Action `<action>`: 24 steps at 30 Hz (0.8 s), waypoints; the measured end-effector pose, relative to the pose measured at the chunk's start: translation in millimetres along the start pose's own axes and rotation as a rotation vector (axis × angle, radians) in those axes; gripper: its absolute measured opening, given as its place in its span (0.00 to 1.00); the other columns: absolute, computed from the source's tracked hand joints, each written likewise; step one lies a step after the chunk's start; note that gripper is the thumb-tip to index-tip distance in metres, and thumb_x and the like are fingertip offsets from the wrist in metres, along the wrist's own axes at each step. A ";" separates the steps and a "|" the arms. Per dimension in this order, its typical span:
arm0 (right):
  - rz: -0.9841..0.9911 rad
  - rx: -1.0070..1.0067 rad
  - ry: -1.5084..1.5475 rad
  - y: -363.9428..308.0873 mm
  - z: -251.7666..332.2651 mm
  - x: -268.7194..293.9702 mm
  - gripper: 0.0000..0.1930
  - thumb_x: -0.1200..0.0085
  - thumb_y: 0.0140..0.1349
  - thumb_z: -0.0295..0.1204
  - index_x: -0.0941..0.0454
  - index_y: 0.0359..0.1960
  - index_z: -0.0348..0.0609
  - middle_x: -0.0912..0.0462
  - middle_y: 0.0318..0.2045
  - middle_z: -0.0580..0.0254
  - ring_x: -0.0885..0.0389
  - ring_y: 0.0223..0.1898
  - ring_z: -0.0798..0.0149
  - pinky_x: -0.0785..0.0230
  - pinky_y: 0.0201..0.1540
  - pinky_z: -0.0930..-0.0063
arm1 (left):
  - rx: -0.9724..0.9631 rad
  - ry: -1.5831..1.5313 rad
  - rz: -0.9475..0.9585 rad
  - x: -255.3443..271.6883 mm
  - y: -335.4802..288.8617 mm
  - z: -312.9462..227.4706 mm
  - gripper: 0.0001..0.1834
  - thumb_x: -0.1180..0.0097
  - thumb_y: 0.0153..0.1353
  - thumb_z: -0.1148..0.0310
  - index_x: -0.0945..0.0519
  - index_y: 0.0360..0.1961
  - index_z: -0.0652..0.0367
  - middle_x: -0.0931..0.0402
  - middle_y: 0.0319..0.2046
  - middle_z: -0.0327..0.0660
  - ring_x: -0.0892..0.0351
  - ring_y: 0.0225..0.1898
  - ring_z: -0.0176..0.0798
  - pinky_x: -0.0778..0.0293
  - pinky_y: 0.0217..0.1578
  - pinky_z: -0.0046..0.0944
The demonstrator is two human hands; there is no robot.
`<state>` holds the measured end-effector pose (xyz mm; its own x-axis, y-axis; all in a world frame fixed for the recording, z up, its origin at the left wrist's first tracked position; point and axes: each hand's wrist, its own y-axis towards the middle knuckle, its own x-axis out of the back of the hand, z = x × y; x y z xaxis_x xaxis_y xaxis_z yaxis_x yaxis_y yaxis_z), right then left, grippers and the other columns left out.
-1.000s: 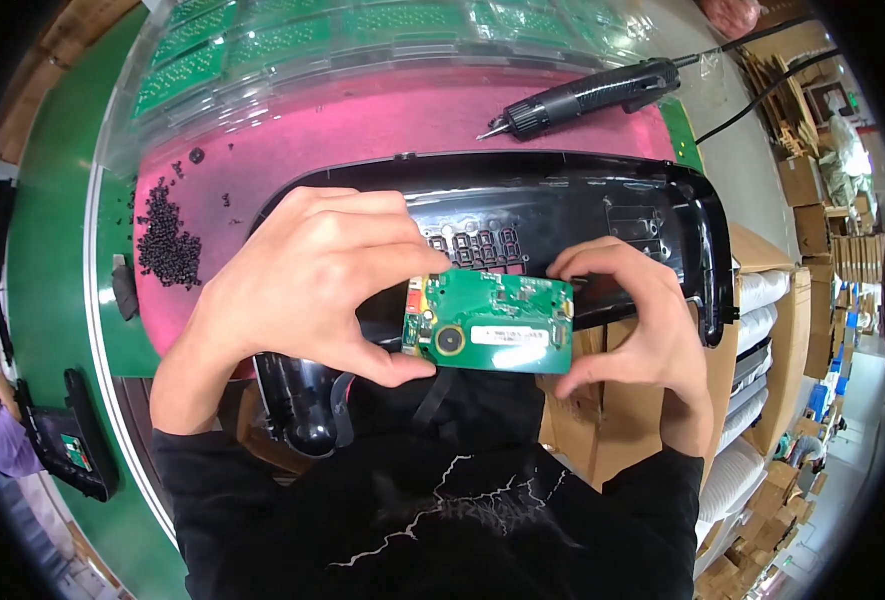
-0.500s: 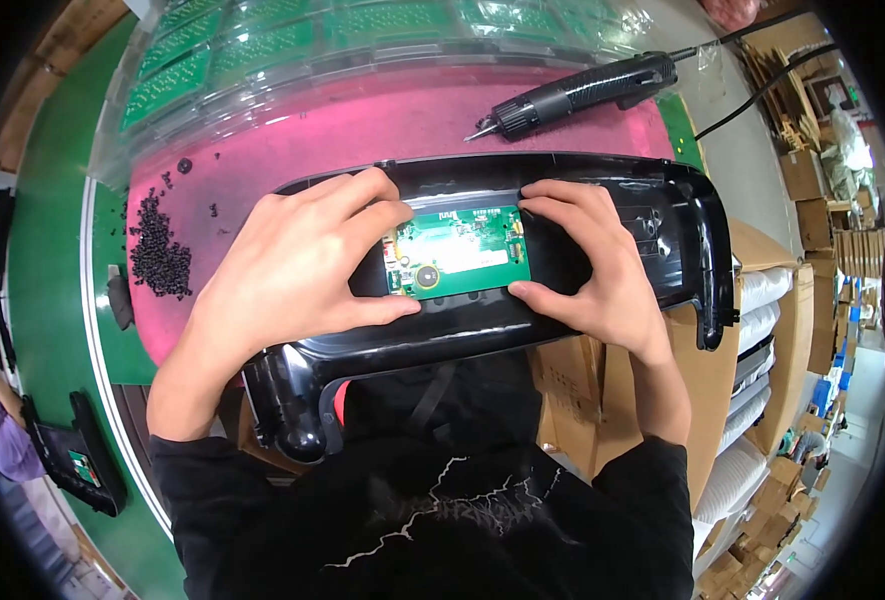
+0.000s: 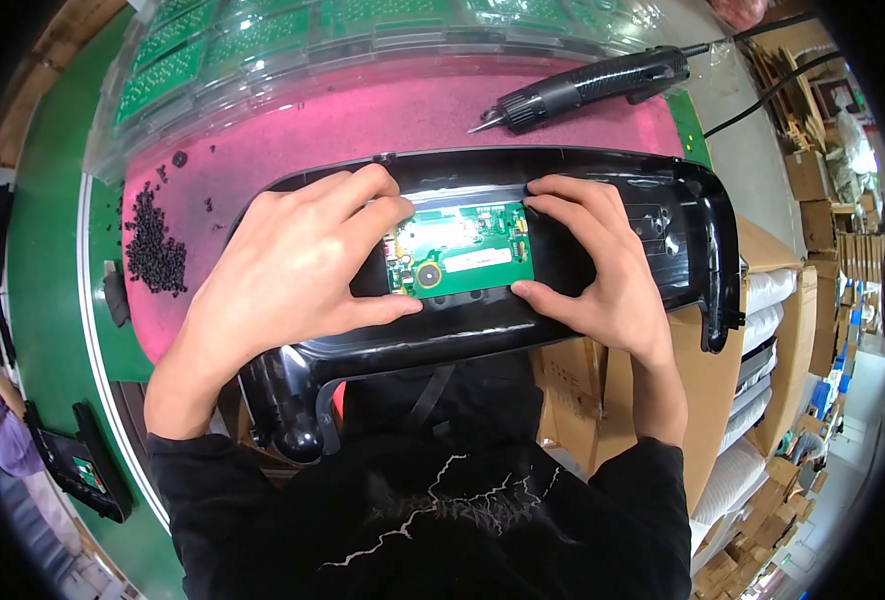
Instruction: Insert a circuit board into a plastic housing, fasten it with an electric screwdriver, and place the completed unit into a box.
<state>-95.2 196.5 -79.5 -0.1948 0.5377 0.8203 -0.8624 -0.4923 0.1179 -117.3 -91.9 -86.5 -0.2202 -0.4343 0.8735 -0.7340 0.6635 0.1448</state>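
- holding a green circuit board (image 3: 482,240) over the middle of a black housing (image 3: 482,338), component side up
- clamped on the board's left end with the left hand (image 3: 302,258), thumb at the near corner, fingers at the far one
- clamped likewise on the right end with the right hand (image 3: 607,262)
- probably gripped by the corners to leave the face clear and both ends even
- on the pink mat (image 3: 362,120) at far right, within reach of the right hand, perhaps for convenience: a black screwdriver (image 3: 592,92), tip to the left
- at left, apart from the housing, maybe to avoid scattering into it: a heap of small black parts (image 3: 155,250)
- impossible to tell contact with the housing from a slight gap above it; underside of the board hidden
- covered partly by fingers at the left end, washed by glare, with a white label (image 3: 478,260) too small to make out
- cut off at the far edge: clear trays (image 3: 292,45)
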 end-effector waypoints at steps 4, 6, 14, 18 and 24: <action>0.008 0.002 -0.009 7.0 1.3 -5.4 0.31 0.28 0.43 0.28 0.24 0.52 0.34 0.26 0.56 0.50 0.29 0.58 0.47 0.34 0.61 0.59 | -0.018 0.002 -0.013 -0.5 -3.0 7.2 0.32 0.24 0.39 0.58 0.21 0.45 0.60 0.24 0.42 0.41 0.19 0.40 0.48 0.23 0.34 0.42; 0.006 0.004 -0.003 8.8 1.7 -8.7 0.31 0.28 0.43 0.27 0.24 0.52 0.34 0.25 0.56 0.50 0.29 0.58 0.47 0.34 0.61 0.59 | -0.028 0.006 -0.015 -0.8 -4.5 9.0 0.32 0.25 0.39 0.58 0.21 0.46 0.60 0.24 0.42 0.40 0.19 0.41 0.46 0.22 0.35 0.42; 0.022 -0.058 -0.031 14.8 16.6 -11.6 0.33 0.28 0.39 0.26 0.24 0.53 0.36 0.25 0.56 0.51 0.28 0.57 0.47 0.34 0.61 0.58 | -0.046 0.043 0.059 3.7 -11.5 17.5 0.32 0.29 0.47 0.52 0.23 0.47 0.64 0.26 0.44 0.40 0.20 0.43 0.43 0.22 0.35 0.40; 0.063 -0.064 0.013 14.9 13.8 -2.6 0.38 0.28 0.38 0.24 0.26 0.57 0.34 0.25 0.57 0.52 0.27 0.57 0.50 0.35 0.61 0.60 | -0.032 -0.099 -0.100 23.3 -18.0 28.3 0.27 0.31 0.52 0.53 0.21 0.45 0.64 0.22 0.42 0.42 0.18 0.38 0.45 0.22 0.36 0.41; -0.379 -0.312 0.282 20.2 -23.0 37.5 0.21 0.44 0.65 0.24 0.28 0.60 0.37 0.24 0.49 0.64 0.27 0.48 0.71 0.36 0.53 0.77 | 0.459 0.039 -0.197 67.1 -46.1 95.1 0.11 0.33 0.48 0.79 0.17 0.34 0.68 0.17 0.30 0.52 0.16 0.32 0.49 0.21 0.37 0.41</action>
<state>-130.7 222.5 -59.2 0.0746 0.8205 0.5667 -0.9852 -0.0272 0.1691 -159.3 -209.6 -78.8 -0.0314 -0.4957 0.8679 -0.9682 0.2307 0.0968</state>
